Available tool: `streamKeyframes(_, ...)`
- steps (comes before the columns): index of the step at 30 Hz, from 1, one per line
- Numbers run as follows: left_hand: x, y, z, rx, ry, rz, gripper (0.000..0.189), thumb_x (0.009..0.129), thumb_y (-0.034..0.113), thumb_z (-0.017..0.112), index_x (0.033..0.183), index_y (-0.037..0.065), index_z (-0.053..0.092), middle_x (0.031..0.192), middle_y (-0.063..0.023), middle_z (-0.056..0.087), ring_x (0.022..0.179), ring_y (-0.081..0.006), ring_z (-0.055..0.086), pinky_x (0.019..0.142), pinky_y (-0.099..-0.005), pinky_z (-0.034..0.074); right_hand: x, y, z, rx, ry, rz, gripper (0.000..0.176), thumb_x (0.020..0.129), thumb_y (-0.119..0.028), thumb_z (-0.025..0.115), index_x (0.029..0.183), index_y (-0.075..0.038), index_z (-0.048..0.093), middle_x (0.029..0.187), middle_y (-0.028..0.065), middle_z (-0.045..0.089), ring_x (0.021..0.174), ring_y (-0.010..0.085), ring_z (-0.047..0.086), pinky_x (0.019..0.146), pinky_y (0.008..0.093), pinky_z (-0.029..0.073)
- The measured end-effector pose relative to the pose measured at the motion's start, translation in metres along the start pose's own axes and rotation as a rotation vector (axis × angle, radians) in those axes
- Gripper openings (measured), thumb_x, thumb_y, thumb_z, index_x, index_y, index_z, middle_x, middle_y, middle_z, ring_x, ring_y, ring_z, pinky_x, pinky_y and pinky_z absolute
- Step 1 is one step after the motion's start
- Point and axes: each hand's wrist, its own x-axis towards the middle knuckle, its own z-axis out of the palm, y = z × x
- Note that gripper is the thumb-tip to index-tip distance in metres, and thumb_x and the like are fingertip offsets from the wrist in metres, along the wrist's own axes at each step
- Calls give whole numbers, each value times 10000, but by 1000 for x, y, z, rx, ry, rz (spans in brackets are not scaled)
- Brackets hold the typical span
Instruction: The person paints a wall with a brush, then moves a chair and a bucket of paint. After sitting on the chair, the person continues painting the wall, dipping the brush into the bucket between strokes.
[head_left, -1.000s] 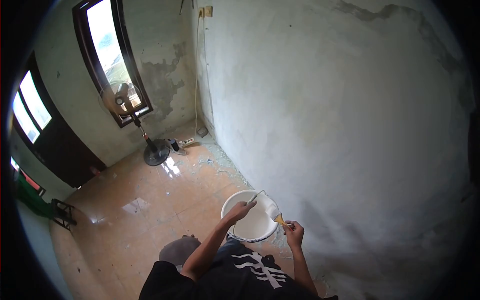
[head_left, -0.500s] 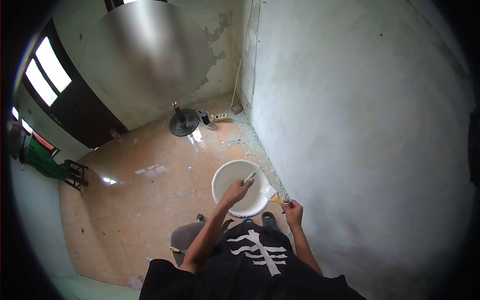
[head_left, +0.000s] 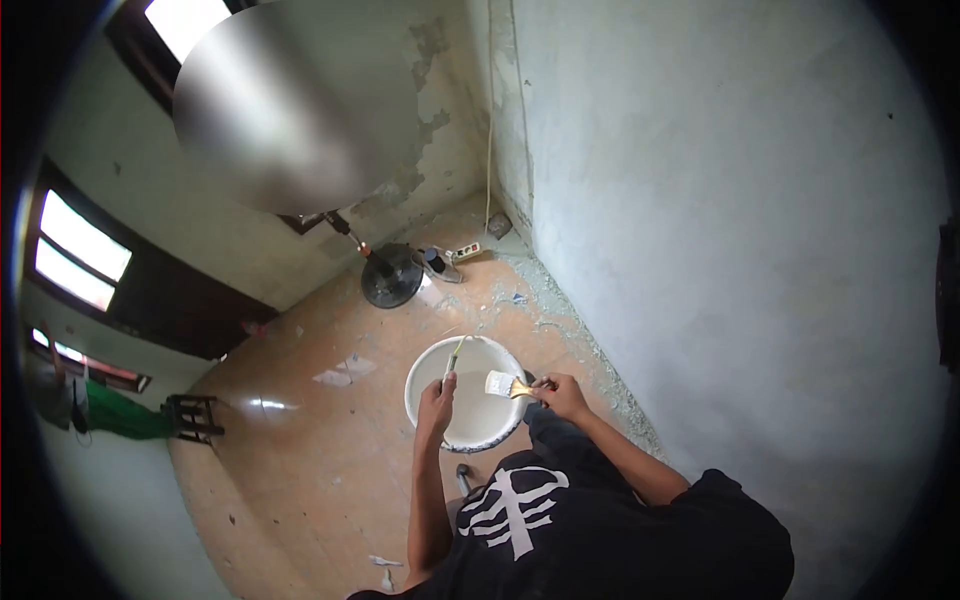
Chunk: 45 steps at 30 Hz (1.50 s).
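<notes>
My left hand point(head_left: 436, 402) is closed around a slim pale tool point(head_left: 453, 362), which points up over the left part of a white tub point(head_left: 411, 393). What kind of tool it is, I cannot tell. Between finger and thumb of my right hand point(head_left: 562, 395) is the handle of a paintbrush point(head_left: 504, 385), its wide bristles white with paint. The brush points left above the tub's right side. Whitish material lines the inside of the tub, which stands on the floor close in front of me.
A painted wall point(head_left: 700, 230) rises on the right, with pale crumbs point(head_left: 600, 371) along its foot. Toward the far corner are a black round fan base point(head_left: 391, 277), a dark-capped container point(head_left: 438, 264) and a power strip point(head_left: 466, 252). A dark stool point(head_left: 195, 418) with green cloth stands left.
The view has turned. My right hand has brought the brush from the tub's right rim to over its inside. My left hand has shifted to the tub's left side, tool now more upright.
</notes>
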Motion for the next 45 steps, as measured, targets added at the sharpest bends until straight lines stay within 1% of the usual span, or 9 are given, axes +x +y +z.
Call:
streamKeyframes(3, 30, 10, -15, -28, -45, -92, 419, 863, 431, 493, 698, 46, 489, 581, 9, 414, 505, -79, 372, 454, -239, 315, 41, -21, 21, 19, 6, 35, 163, 725, -110, 656, 832, 10, 627, 616, 56, 592, 514, 94, 545, 497, 237, 450)
streamKeyframes(5, 53, 15, -22, 42, -108, -124, 405, 863, 428, 494, 709, 54, 485, 587, 15, 409, 507, -79, 381, 462, -235, 328, 63, -24, 30, -170, -71, -58, 186, 684, -183, 680, 780, -30, 634, 638, 98, 605, 556, 156, 583, 544, 286, 463)
streamKeyframes(10, 102, 24, -34, -37, -215, -111, 363, 856, 407, 516, 742, 66, 471, 585, 34, 353, 515, -66, 338, 485, -224, 306, 94, -45, 54, -198, 10, -71, 196, 650, -195, 685, 767, -46, 637, 725, 152, 630, 691, 267, 625, 652, 343, 482)
streamKeyframes(17, 175, 54, -37, 38, -551, -42, 314, 866, 376, 513, 722, 106, 442, 558, 62, 283, 476, -54, 281, 463, -214, 265, 92, -49, 87, -100, 397, -14, 244, 624, -178, 723, 795, -32, 627, 732, 161, 629, 721, 289, 626, 675, 346, 477)
streamKeyframes(21, 210, 59, -43, 201, -795, 43, 320, 866, 375, 511, 699, 112, 434, 559, 60, 286, 477, -58, 281, 471, -219, 272, 64, -46, 131, 83, 705, 72, 298, 613, -160, 741, 844, -20, 615, 695, 135, 615, 650, 231, 616, 607, 314, 463)
streamKeyframes(27, 226, 63, -37, 442, -1039, 232, 414, 844, 442, 516, 702, 56, 468, 597, 8, 375, 547, -95, 353, 514, -252, 302, 26, -49, 223, 258, 1136, 322, 253, 651, -148, 711, 842, -16, 609, 702, 138, 621, 643, 219, 620, 594, 296, 478)
streamKeyframes(35, 217, 61, -6, 697, -1245, 370, 408, 843, 446, 508, 670, 78, 473, 585, 22, 355, 525, -86, 337, 512, -233, 304, -2, -45, 283, 350, 1434, 281, 208, 703, -128, 673, 835, 11, 592, 694, 148, 619, 633, 215, 621, 590, 293, 474)
streamKeyframes(41, 189, 42, 7, 679, -1356, 400, 457, 833, 453, 516, 677, 24, 489, 577, 0, 395, 530, -98, 369, 492, -263, 302, -11, -48, 281, 261, 1518, 276, 201, 699, -128, 676, 833, -4, 593, 680, 149, 611, 629, 227, 619, 594, 296, 473)
streamKeyframes(45, 172, 32, 8, 705, -1359, 403, 423, 849, 410, 511, 680, 23, 487, 577, 7, 387, 534, -91, 360, 484, -262, 296, -15, -44, 272, 287, 1430, 320, 195, 696, -125, 663, 836, -9, 593, 694, 165, 611, 652, 245, 622, 621, 313, 477)
